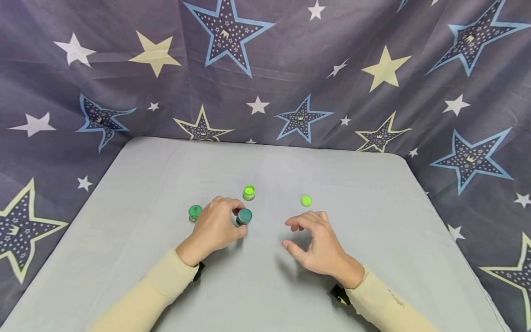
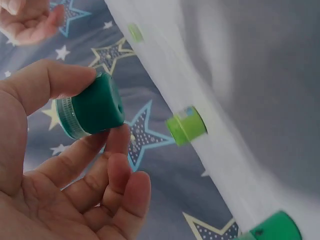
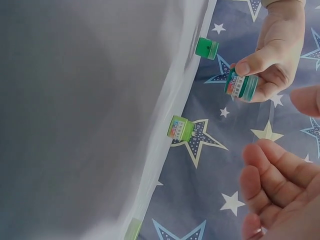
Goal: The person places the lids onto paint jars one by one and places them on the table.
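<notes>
Head view, left hand [image 1: 217,223]: pinches a small round dark-teal plastic jar [image 1: 244,216] between thumb and fingers, above the pale grey cloth-covered desk [image 1: 265,290].
Right hand [image 1: 318,242]: thumb and loosely bent fingers apart, gap between them.
Round mid-green jar [image 1: 195,212]: just beside the left hand, dark mark on top.
Round lime-green jar [image 1: 249,192]: beyond the left hand.
Flat lime-green disc [image 1: 306,200]: lies beyond the right hand.
</notes>
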Demonstrator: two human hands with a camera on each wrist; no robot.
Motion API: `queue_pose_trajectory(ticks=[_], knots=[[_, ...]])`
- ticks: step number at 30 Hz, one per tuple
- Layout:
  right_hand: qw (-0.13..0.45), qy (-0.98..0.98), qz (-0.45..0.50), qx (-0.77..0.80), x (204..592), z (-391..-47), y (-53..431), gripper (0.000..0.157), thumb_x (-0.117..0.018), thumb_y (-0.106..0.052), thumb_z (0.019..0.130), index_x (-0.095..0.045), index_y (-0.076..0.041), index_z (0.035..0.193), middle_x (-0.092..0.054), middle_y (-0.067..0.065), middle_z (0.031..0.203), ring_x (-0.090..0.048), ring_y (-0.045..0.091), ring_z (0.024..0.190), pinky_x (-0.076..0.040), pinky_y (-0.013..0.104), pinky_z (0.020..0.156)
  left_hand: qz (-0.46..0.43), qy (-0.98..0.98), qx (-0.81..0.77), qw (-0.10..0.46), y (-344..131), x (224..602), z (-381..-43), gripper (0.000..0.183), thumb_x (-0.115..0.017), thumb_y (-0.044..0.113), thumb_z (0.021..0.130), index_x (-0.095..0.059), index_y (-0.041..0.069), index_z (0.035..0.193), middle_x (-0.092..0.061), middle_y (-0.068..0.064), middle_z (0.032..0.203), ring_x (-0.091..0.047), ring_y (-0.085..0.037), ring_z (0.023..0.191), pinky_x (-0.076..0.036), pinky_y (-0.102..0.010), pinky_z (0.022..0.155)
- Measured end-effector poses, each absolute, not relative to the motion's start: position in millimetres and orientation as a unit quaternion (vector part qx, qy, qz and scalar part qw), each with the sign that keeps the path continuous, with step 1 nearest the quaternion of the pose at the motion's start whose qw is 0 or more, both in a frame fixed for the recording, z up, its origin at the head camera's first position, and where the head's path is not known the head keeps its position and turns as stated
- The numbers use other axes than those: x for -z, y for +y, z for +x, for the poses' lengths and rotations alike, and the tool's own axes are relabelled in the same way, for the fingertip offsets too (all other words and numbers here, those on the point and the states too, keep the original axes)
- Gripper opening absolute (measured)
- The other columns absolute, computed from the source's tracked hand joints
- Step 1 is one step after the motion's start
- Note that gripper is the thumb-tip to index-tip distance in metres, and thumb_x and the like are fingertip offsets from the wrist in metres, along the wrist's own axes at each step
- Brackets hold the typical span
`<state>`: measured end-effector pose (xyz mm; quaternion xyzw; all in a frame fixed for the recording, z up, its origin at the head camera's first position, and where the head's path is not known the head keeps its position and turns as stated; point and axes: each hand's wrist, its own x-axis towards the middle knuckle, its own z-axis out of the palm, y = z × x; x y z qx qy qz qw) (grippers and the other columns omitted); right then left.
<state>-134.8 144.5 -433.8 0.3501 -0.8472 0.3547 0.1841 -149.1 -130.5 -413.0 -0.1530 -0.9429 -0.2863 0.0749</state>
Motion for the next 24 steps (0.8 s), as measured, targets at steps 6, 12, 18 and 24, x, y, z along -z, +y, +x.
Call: queue_pose_trajectory(ticks=[6,12,18,24], knots=[[0.184,-0.854,0.344,-0.345,434,-137,151,0.031,-0.082,-0.023,0.078,-0.072,-0.014,0.106,-0.064,-0.009,0.089,-0.060,0.010,0.082,-0.036,0.037,0.085,-0.141,-0.955,0.252,0.071,-140,411,-157,0.026,-0.087,0.013,0.070,-0.074,0.011,0.093,-0.068,0.001,0.084,-0.058,-0.020,0.080,-0.049,-0.038,0.069],[0.190,-0.870,0.326,-0.317,436,-140,158,0.030,-0.082,-0.027,0.080,-0.073,-0.012,0.104,-0.071,-0.004,0.097,-0.064,0.017,0.091,-0.037,0.039,0.086,-0.143,-0.966,0.206,0.068,-146,412,-163,0.024,-0.088,0.011,0.070,-0.074,0.009,0.089,-0.067,-0.004,0.080,-0.058,-0.023,0.076,-0.050,-0.042,0.071],[0.208,-0.890,0.302,-0.271,441,-144,166,0.038,-0.082,-0.038,0.082,-0.072,-0.009,0.105,-0.073,0.004,0.107,-0.067,0.025,0.104,-0.040,0.045,0.090,-0.154,-0.971,0.169,0.064,-150,415,-169,0.024,-0.089,0.008,0.067,-0.074,0.007,0.085,-0.067,-0.004,0.078,-0.058,-0.024,0.075,-0.049,-0.042,0.073],[0.203,-0.902,0.291,-0.246,444,-144,174,0.049,-0.081,-0.046,0.083,-0.073,-0.006,0.109,-0.073,0.009,0.113,-0.066,0.030,0.108,-0.042,0.051,0.097,-0.163,-0.973,0.151,0.055,-153,417,-174,0.021,-0.089,0.006,0.067,-0.074,0.008,0.081,-0.066,-0.002,0.073,-0.056,-0.022,0.071,-0.047,-0.040,0.070]])
